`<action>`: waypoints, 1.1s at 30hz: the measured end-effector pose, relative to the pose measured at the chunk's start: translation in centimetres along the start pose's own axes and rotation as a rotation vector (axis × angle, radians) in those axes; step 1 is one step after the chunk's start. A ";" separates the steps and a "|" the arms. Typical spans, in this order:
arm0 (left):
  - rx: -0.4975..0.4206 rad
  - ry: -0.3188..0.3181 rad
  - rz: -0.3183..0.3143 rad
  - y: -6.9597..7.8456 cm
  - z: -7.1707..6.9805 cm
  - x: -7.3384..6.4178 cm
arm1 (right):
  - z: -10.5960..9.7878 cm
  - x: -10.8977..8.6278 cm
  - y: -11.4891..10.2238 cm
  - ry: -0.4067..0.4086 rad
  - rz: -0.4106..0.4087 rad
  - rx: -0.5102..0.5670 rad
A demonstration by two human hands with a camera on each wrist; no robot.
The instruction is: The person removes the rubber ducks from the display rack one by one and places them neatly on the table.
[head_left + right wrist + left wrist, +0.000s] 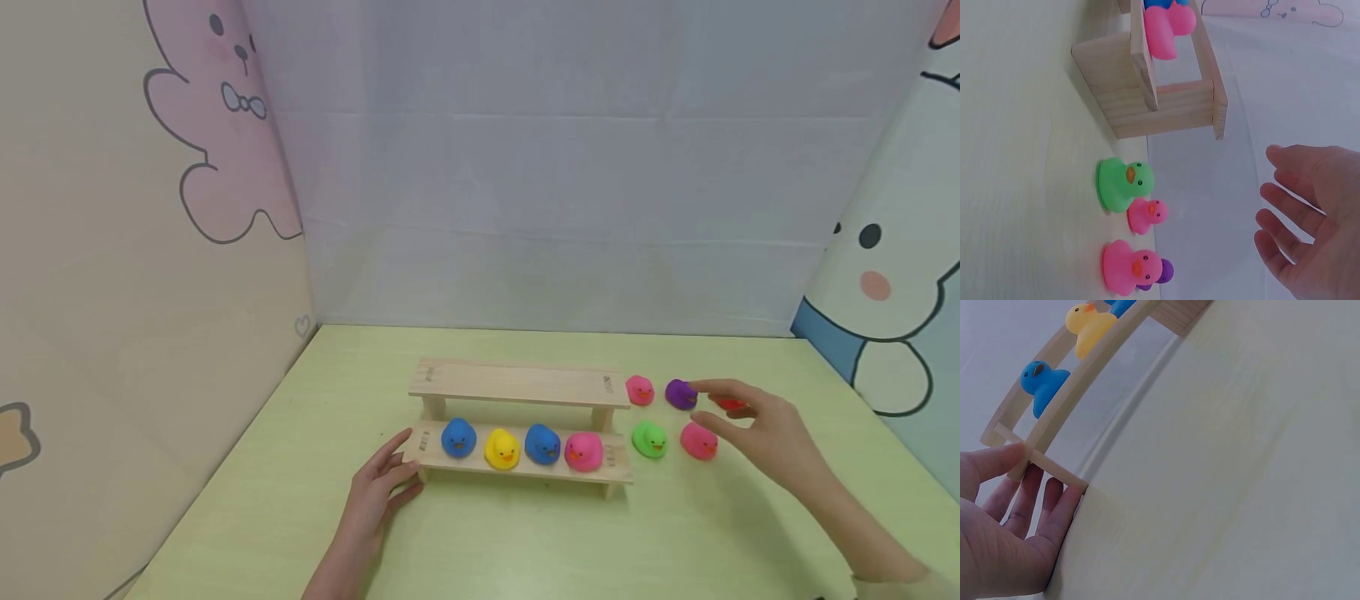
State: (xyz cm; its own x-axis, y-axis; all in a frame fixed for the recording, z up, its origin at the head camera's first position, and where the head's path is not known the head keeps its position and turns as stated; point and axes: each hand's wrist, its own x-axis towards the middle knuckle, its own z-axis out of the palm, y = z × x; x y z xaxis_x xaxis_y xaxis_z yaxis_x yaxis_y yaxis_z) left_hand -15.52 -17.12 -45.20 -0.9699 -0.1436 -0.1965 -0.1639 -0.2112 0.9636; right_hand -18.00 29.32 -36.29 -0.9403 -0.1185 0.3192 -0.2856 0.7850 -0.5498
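A two-step wooden rack (pixel 517 383) stands on the table. My left hand (pixel 367 502) holds its left end, with thumb and fingers around the lower step's edge in the left wrist view. Along the lower step sit a blue duck (pixel 458 438), a yellow duck (pixel 502 449), another blue duck (pixel 542 444) and a pink duck (pixel 583 452). My right hand (pixel 776 437) hovers empty with fingers parted, near a purple duck (pixel 681 395). It partly covers a red toy (pixel 732 404). Below the fingers is a pink duck (pixel 699 442).
A green duck (pixel 649 439) and a smaller pink duck (pixel 640 390) stand just right of the rack. The pale green table (pixel 525 550) meets a white cloth (pixel 555 275) at the back. Printed panels with cartoon animals flank both sides.
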 end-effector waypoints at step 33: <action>-0.004 0.007 0.001 -0.1 0.0 0.0 | 9.8 -1.1 -6.5 0.061 -0.319 0.259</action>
State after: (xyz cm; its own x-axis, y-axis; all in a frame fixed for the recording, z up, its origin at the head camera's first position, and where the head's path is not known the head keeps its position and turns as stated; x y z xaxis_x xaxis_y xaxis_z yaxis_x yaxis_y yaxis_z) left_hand -15.54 -17.09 -45.27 -0.9688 -0.1505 -0.1968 -0.1622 -0.2148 0.9631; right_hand -16.89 18.38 -40.64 -0.7864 -0.2892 0.5459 -0.6056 0.5351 -0.5890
